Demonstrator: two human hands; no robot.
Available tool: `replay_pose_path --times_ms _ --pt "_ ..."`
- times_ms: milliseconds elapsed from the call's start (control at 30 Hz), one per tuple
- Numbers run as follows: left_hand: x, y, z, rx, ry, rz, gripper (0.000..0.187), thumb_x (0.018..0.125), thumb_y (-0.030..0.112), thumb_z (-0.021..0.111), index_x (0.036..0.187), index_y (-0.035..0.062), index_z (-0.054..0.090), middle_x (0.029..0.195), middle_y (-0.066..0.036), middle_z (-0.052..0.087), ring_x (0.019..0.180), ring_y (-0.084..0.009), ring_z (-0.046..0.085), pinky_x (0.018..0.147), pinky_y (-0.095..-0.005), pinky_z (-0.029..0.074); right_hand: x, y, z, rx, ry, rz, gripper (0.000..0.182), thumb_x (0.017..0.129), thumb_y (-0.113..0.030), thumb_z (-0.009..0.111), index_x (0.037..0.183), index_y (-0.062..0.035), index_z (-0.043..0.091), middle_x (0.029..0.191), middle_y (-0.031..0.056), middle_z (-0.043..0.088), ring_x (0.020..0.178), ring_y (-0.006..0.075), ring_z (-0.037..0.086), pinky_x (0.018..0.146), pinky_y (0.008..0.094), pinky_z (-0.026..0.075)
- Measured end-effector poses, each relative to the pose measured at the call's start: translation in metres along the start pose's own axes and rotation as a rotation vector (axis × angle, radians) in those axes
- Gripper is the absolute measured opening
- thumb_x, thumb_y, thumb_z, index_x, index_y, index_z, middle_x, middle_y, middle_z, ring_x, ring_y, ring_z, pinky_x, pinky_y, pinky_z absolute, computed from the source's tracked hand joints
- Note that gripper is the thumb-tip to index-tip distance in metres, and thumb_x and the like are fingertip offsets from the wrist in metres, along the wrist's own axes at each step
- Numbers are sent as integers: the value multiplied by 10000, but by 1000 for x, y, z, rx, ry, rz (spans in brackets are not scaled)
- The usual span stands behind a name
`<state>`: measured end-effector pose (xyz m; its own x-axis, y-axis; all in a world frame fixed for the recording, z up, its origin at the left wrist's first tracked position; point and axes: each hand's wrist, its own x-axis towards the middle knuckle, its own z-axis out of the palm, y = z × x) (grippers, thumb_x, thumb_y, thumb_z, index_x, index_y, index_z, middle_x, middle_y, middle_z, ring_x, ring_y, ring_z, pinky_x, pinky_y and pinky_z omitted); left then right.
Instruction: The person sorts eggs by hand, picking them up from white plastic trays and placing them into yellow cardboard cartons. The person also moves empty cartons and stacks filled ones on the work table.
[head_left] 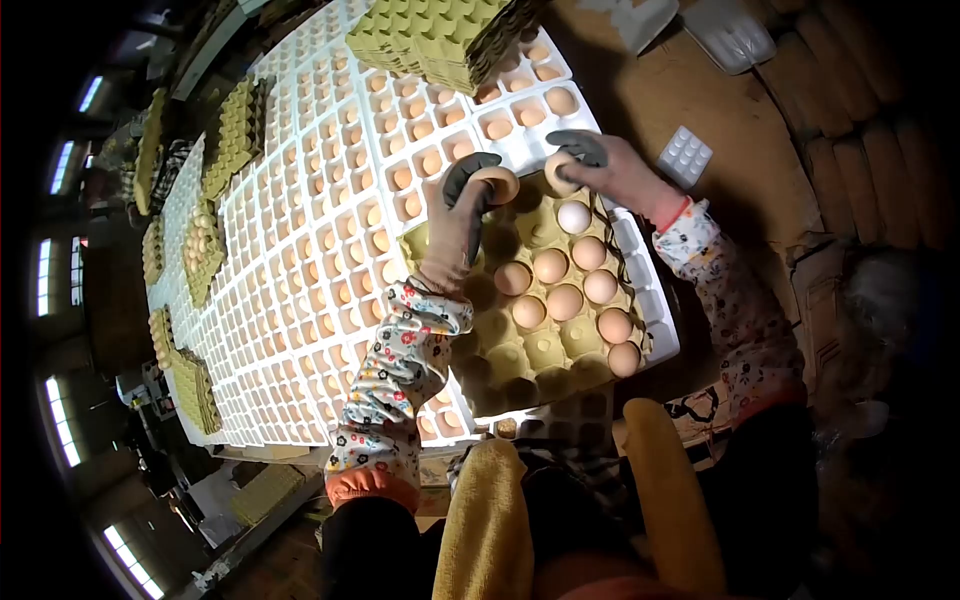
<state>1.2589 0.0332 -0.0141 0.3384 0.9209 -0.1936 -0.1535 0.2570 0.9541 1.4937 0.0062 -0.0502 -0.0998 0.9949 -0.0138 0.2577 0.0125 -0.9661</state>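
My left hand (pixel 466 200), in a glove with dark fingers, is closed around a brown egg (pixel 497 184) above the far left part of a yellow pulp egg tray (pixel 545 348). At the tray's far right corner, my right hand (pixel 594 165), gloved alike, grips another egg (pixel 560 174) between thumb and fingers. Several brown eggs (pixel 564 302) and one paler egg (pixel 574 217) sit in the tray's cups, mostly toward the right; other cups hold nothing. The pulp tray rests on a white tray (pixel 652 318), whose edge shows on the right.
White trays (pixel 290 265) filled with eggs cover the table to the left. A stack of yellow pulp trays (pixel 430 40) stands at the back, with more stacks (pixel 232 140) at the far left. A small white egg carton (pixel 685 157) lies on the brown surface to the right.
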Motion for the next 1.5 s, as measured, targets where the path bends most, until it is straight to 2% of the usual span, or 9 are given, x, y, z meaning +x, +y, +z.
replay_pose_path --times_ms 100,233,433,567,733,1067,1267,1367,1500 --pt "6 0 10 332 -90 -244 291 920 277 613 991 3 684 848 -48 644 710 -88 569 635 -222 481 -23 50 -20 1054 236 169 375 891 -173 644 1218 1 581 1113 64 645 1017 140 600 877 298 497" --pt "-9 -17 66 1457 -477 141 484 840 449 655 1104 43 649 937 -172 686 888 -305 664 824 -413 510 -36 69 -23 668 447 127 405 870 -134 691 1215 30 557 1125 111 636 1023 197 620 878 311 517" --pt "18 6 36 677 -234 -193 451 836 449 627 1017 41 692 876 -187 703 849 -330 677 806 -406 523 11 84 -7 574 661 57 337 915 -130 646 1213 14 582 1104 81 649 983 201 628 867 292 519" --pt "102 -14 35 1185 -138 24 480 830 473 618 1035 45 687 988 -193 699 962 -317 666 883 -409 503 35 96 17 -179 569 -48 289 915 -94 579 1193 -19 598 1062 133 666 960 245 632 912 301 468" --pt "145 -72 24 1554 -314 6 356 882 356 549 1074 81 668 1102 -155 672 1060 -313 627 913 -413 495 8 93 10 491 539 85 270 914 -41 614 1173 32 604 1091 57 670 987 120 603 904 267 476" --pt "133 -67 -29 810 -135 304 463 899 239 581 1321 67 497 1234 -231 547 1116 -383 543 983 -406 429 -108 -19 15 -417 169 -166 466 794 -161 737 1213 -32 578 1176 186 576 1059 356 572 944 409 466" --pt "-95 -12 -85 1272 382 426 558 824 208 696 1300 33 464 1138 -240 531 1077 -431 496 951 -484 411 -160 16 38 -128 146 308 649 881 -279 688 1375 32 405 1325 250 494 1194 374 510 989 395 421" --pt "-165 -54 -81 654 446 -479 620 868 267 712 1342 -16 430 1102 -164 598 969 -238 567 889 -341 460 -163 29 64 -199 166 260 744 888 -317 676 1419 64 321 1402 294 395 1287 388 414 1060 409 352" --pt "-165 -144 -87 404 571 -166 540 856 240 704 1243 -78 501 1151 -147 612 998 -217 584 865 -324 475 -150 38 68 89 164 280 441 955 -224 603 1279 38 462 1160 168 561 1065 247 543 911 347 452"
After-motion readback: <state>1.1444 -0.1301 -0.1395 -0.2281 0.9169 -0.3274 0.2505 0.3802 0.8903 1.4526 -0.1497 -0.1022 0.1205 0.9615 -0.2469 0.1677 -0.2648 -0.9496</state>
